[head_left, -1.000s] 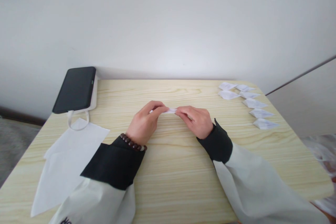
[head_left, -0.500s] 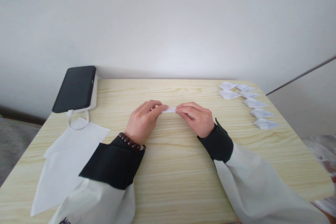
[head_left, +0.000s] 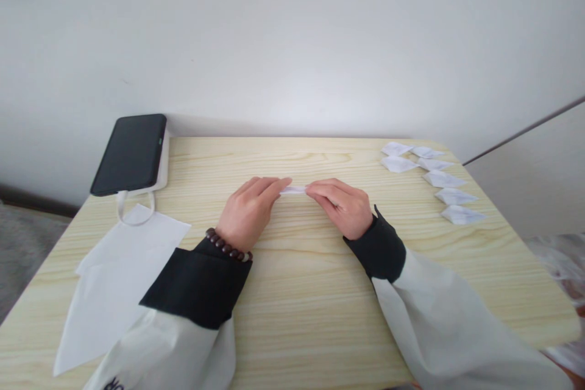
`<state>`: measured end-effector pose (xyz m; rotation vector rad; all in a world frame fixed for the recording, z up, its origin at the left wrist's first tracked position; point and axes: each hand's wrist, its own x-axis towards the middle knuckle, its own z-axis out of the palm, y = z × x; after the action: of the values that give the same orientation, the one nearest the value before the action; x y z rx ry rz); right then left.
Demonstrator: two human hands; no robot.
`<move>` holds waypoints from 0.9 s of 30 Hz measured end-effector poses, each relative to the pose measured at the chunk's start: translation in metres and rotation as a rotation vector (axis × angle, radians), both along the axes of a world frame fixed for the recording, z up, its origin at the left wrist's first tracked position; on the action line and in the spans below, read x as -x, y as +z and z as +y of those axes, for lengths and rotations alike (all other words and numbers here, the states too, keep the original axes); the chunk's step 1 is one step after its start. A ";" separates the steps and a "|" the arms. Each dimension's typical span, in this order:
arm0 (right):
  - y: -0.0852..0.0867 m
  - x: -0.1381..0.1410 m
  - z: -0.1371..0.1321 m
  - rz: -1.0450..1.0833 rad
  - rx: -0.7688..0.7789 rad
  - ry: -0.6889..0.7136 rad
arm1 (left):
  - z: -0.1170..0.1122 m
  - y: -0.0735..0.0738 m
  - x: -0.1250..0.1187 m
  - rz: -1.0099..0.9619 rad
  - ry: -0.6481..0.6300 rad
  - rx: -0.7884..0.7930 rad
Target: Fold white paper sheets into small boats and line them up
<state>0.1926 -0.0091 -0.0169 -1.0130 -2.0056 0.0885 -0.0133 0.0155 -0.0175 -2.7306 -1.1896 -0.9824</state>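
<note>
A narrow strip of folded white paper (head_left: 293, 189) spans the gap between my two hands over the middle of the table. My left hand (head_left: 251, 204) is closed on its left end, fingers together and thumb largely hidden. At the other end, my right hand (head_left: 340, 202) pinches the paper between thumb and fingertips. Both ends of the paper are covered by the fingers. A dark bead bracelet (head_left: 226, 246) circles my left wrist.
Several folded white paper pieces (head_left: 444, 180) lie at the table's back right. Flat white sheets (head_left: 109, 292) rest on the left. Behind them a black power bank (head_left: 132, 152) with a white cable loop (head_left: 137, 219) sits on a white object. A wall (head_left: 292, 42) borders the wooden table (head_left: 311, 317).
My left thumb has moved off the top of the paper and is tucked out of sight, with the fingers now straighter over the left end. My right hand has barely moved.
</note>
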 end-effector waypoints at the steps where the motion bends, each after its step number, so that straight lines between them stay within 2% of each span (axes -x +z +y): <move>1: 0.000 0.001 0.000 0.003 -0.006 -0.022 | 0.000 0.001 0.001 0.020 -0.007 -0.012; 4: -0.003 0.002 -0.001 0.059 -0.001 -0.104 | 0.002 0.005 0.002 0.042 -0.007 -0.038; 7: -0.005 0.003 -0.001 0.124 0.052 -0.128 | 0.002 0.008 0.002 0.023 -0.018 -0.037; 12: -0.005 0.004 -0.001 0.186 0.102 -0.116 | 0.000 0.007 0.002 0.006 -0.055 0.118; 18: -0.004 0.003 0.001 0.230 0.082 -0.152 | 0.003 0.005 0.004 0.068 0.049 0.144; 22: -0.002 0.001 0.002 0.202 0.101 -0.122 | -0.001 0.014 0.001 0.046 0.083 0.353; 27: -0.001 0.002 0.002 0.153 0.094 -0.012 | -0.008 0.022 -0.008 -0.185 0.112 0.632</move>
<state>0.1908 -0.0067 -0.0178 -1.0449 -1.8707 0.2481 -0.0058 0.0074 0.0040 -3.0035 -1.9535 -0.9979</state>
